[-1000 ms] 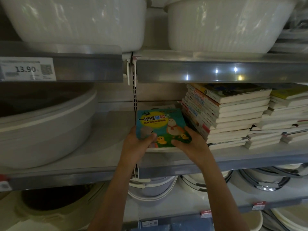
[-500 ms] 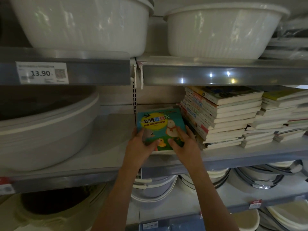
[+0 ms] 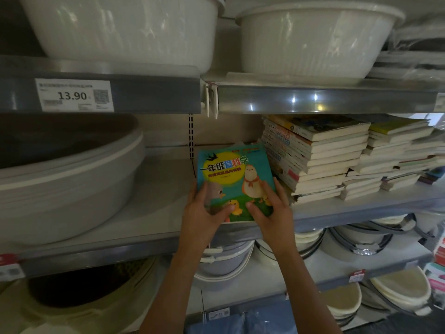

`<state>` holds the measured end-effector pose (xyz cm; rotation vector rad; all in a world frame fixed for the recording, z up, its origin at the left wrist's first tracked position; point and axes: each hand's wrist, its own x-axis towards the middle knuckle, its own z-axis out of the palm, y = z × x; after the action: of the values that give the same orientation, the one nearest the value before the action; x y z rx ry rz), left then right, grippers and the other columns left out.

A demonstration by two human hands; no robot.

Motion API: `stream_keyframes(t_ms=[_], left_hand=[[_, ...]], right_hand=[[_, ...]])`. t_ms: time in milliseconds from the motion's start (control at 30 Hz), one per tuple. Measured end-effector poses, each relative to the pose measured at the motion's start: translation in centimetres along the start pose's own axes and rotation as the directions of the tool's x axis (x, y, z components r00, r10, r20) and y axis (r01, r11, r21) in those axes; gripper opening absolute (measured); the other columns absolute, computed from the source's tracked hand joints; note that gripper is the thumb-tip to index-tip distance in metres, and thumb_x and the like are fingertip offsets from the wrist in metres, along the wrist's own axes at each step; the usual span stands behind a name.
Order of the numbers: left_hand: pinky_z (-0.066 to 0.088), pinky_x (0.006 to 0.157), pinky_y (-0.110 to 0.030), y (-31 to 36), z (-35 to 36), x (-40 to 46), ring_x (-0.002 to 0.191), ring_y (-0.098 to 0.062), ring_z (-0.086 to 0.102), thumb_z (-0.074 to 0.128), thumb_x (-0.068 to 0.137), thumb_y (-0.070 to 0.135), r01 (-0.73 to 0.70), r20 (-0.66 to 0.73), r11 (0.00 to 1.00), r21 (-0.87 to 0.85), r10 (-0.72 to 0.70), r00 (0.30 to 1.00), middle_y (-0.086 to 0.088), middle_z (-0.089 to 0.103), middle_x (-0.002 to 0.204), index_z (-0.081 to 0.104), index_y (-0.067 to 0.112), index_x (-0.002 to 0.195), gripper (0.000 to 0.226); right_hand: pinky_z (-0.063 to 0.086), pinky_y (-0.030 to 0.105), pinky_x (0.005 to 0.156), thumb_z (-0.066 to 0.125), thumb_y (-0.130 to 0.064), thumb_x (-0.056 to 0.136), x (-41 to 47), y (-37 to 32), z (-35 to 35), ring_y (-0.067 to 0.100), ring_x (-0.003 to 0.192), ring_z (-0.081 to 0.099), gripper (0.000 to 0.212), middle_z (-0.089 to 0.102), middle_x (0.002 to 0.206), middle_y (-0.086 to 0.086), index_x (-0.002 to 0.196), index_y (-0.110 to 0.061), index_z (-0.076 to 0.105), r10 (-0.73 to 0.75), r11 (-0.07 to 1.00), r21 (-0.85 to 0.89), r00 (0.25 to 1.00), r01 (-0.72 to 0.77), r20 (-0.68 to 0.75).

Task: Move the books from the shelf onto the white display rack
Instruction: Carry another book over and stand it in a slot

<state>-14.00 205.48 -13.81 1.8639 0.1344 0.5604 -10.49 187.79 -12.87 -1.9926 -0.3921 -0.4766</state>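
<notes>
A teal children's book (image 3: 234, 175) with cartoon chicks on its cover lies at the front of the grey middle shelf (image 3: 156, 227). My left hand (image 3: 204, 215) grips its lower left edge, thumb on the cover. My right hand (image 3: 269, 213) grips the lower right edge the same way. Another book seems to lie under it. A tall stack of books (image 3: 310, 155) stands just right of it, with lower stacks (image 3: 395, 153) further right. No white display rack is in view.
Large white basins (image 3: 308, 37) sit on the top shelf (image 3: 313, 97), above a price tag (image 3: 74, 95) reading 13.90. A big grey tub (image 3: 65, 182) fills the left of the middle shelf. More basins and lids (image 3: 375, 237) are stacked on the lower shelves.
Both hands stayed on the teal book and shifted their hold along its lower edges. The view tilted up slightly, so the book sits lower in frame.
</notes>
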Motion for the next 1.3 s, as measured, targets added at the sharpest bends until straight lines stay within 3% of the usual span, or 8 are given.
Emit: stream_keyframes(t_ms=[267,467,567,667,933,1133,1233,1300], left_hand=[[0.055,0.097,-0.045,2.5,-1.0,-3.4,0.134,0.008,0.034,0.08,0.062,0.057,-0.076,-0.008,0.997,-0.034,0.075,0.997,0.037,0.016,0.148,0.037,0.028,0.152,0.104],[0.043,0.097,-0.007,4.4,-0.6,-7.2,0.129,0.016,0.024,0.076,0.06,0.051,-0.107,0.026,0.994,-0.006,0.107,0.994,0.044,0.009,0.14,0.036,0.021,0.152,0.104],[0.047,0.108,-0.032,5.2,0.4,-9.2,0.136,0.019,0.02,0.075,0.059,0.058,-0.11,0.027,0.994,-0.011,0.11,0.994,0.046,0.009,0.147,0.036,0.028,0.151,0.105],[0.043,0.111,-0.036,6.6,2.1,-11.7,0.136,0.023,0.017,0.075,0.061,0.058,-0.14,0.025,0.99,0.005,0.139,0.99,0.035,0.012,0.156,0.035,0.033,0.15,0.101],[0.023,0.095,0.009,11.4,9.2,-19.7,0.124,0.037,0.012,0.074,0.059,0.056,-0.176,0.041,0.984,0.009,0.176,0.984,0.028,0.015,0.156,0.037,0.031,0.147,0.099],[0.046,0.106,-0.024,14.5,16.3,-26.5,0.133,0.029,0.013,0.084,0.065,0.059,-0.192,0.132,0.98,-0.055,0.198,0.971,0.034,0.01,0.156,0.035,0.03,0.15,0.102],[0.04,0.088,0.002,16.6,20.3,-29.8,0.108,0.042,0.027,0.084,0.069,0.032,-0.216,0.201,0.972,-0.097,0.232,0.952,0.017,0.013,0.157,0.038,0.014,0.148,0.093],[0.049,0.088,-0.007,17.7,22.8,-31.4,0.113,0.034,0.037,0.089,0.067,0.04,-0.22,0.245,0.967,-0.127,0.245,0.938,0.013,0.014,0.161,0.038,0.019,0.147,0.097]], right_hand=[[0.052,0.043,0.101,0.079,-0.022,0.081,-3.5,-1.5,-2.2,0.022,0.141,0.039,0.067,0.028,0.159,0.005,0.139,-0.029,0.047,-0.075,0.997,0.008,0.99,0.076,-0.118],[0.049,0.013,0.095,0.075,-0.032,0.082,-7.0,-1.8,-4.7,0.008,0.136,0.04,0.064,0.026,0.157,-0.007,0.14,-0.028,0.047,-0.081,0.996,0.018,0.986,0.085,-0.148],[0.041,0.001,0.09,0.075,-0.031,0.079,-8.6,-1.4,-6.5,0.004,0.134,0.038,0.066,0.026,0.156,-0.005,0.138,-0.028,0.047,-0.085,0.994,0.049,0.984,0.094,-0.159],[0.048,0.011,0.093,0.078,-0.041,0.076,-10.2,-1.1,-9.3,0.004,0.136,0.041,0.068,0.027,0.156,-0.01,0.136,-0.035,0.047,-0.074,0.992,0.088,0.981,0.091,-0.178],[0.052,0.022,0.095,0.071,-0.044,0.077,-16.1,0.7,-19.7,0.006,0.138,0.041,0.062,0.03,0.157,-0.008,0.135,-0.04,0.048,-0.047,0.994,0.09,0.973,0.069,-0.227],[0.046,0.04,0.107,0.053,-0.043,0.092,-21.6,4.1,-29.3,0.01,0.143,0.036,0.061,0.034,0.157,-0.001,0.15,-0.034,0.036,-0.009,0.998,0.057,0.96,0.026,-0.281],[0.047,0.047,0.105,0.06,-0.042,0.091,-24.2,5.6,-34.2,0.015,0.139,0.043,0.07,0.041,0.153,-0.002,0.151,-0.044,0.025,0.101,0.992,0.103,0.96,-0.077,-0.261],[0.048,0.038,0.104,0.065,-0.033,0.092,-26.0,6.3,-37.3,0.003,0.135,0.045,0.072,0.042,0.15,-0.012,0.147,-0.045,0.021,0.15,0.986,0.11,0.953,-0.125,-0.263]])
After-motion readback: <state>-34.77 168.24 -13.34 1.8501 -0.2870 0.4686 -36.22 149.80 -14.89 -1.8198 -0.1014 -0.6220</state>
